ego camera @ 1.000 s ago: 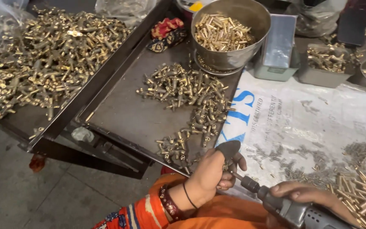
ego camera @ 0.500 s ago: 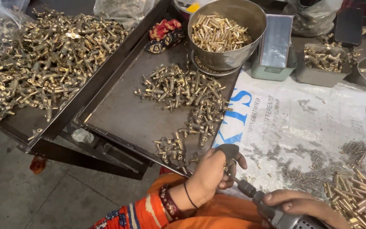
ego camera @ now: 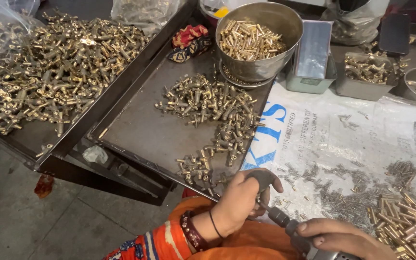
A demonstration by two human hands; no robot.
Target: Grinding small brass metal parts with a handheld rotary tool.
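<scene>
Since a second ago, both hands have shifted slightly left toward the dark metal tray (ego camera: 136, 139). Left hand (ego camera: 244, 200) is closed around a small brass fitting (ego camera: 265, 179), just beside the tray's near corner. Right hand (ego camera: 343, 238) grips a grey power driver (ego camera: 290, 226), its tip meeting the fitting, right of the tray.

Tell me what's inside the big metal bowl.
The bowl holds a heap of short brass tubes, piled toward its left side. Its bare inner wall shows on the right. Whatever lies under the heap is covered.
</scene>
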